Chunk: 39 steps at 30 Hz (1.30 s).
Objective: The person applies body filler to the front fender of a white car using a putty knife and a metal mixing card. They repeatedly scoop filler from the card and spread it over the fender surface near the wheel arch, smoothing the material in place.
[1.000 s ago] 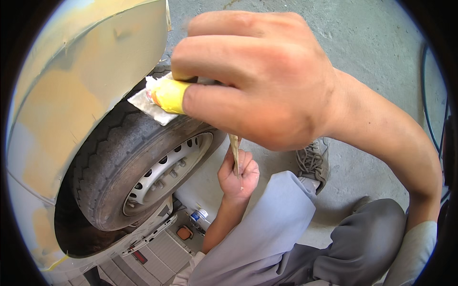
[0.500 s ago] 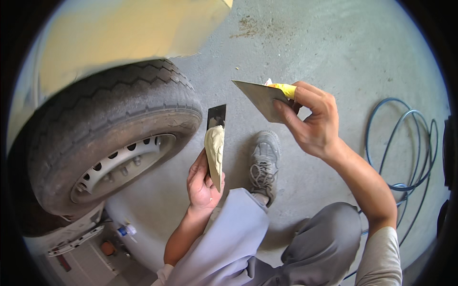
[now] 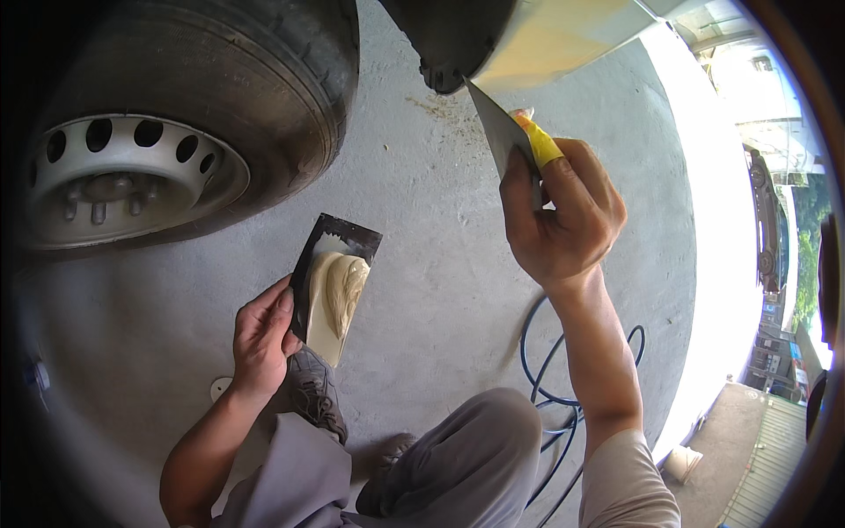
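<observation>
My left hand (image 3: 264, 339) grips the edge of a dark flat plate (image 3: 356, 234), thumb on top. A thick mound of cream-coloured body filler (image 3: 339, 295) lies on that plate. Raised at the upper right, my right hand (image 3: 568, 207) pinches a thin grey metal spreader (image 3: 500, 123). Yellow wrapping (image 3: 544, 145) shows on the spreader's back, beside my fingers. The spreader's tip appears right by the lower edge of a vehicle body panel (image 3: 563, 44) with yellowish patches; whether they touch, I cannot tell.
A large tyre (image 3: 290, 114) on a silver wheel rim (image 3: 158, 167) fills the upper left. Blue hose (image 3: 550, 400) lies coiled on the grey concrete floor (image 3: 440, 308) by my right knee. A bright opening with a parked vehicle beyond stands at the right. A white bucket (image 3: 682, 464) is outside.
My view has swung to the right, bringing the opening into sight. The right hand has raised the spreader toward the panel. The filler plate now shows more of its top face.
</observation>
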Motion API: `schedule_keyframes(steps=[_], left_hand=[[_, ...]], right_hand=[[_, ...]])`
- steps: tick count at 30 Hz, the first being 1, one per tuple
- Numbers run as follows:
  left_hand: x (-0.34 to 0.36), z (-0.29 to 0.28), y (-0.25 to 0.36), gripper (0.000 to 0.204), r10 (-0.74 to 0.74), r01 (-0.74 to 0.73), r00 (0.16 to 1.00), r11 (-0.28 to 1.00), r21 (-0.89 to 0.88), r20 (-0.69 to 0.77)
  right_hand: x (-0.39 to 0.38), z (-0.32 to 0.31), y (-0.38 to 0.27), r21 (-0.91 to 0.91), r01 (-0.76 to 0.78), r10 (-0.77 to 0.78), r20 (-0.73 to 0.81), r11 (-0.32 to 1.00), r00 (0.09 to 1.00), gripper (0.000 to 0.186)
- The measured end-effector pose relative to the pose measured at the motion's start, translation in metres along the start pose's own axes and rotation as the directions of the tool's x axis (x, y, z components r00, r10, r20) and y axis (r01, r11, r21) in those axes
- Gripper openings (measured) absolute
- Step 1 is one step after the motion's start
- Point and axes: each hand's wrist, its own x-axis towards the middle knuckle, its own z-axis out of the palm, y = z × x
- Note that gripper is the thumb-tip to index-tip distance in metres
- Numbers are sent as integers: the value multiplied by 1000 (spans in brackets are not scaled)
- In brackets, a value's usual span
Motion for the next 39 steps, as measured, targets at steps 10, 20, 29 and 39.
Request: schedule_keyframes(steps=[10,20,29,39], left_hand=[[-7,-22,-20,41,-107,102,991,993,-62,-77],[-3,-20,-19,45,-122,116,990,990,-75,-76],[-4,-29,-25,42,-164,158,980,986,-61,-113],[-5,-30,-28,43,-206,195,970,976,-95,-127]], right_hand=[[-9,1,-1,-146,35,-29,44,989,999,8],[-18,11,7,-139,-39,62,162,990,985,11],[-48,39,37,-115,50,-52,-10,992,999,9],[-55,71,52,-123,51,-55,-32,991,998,13]])
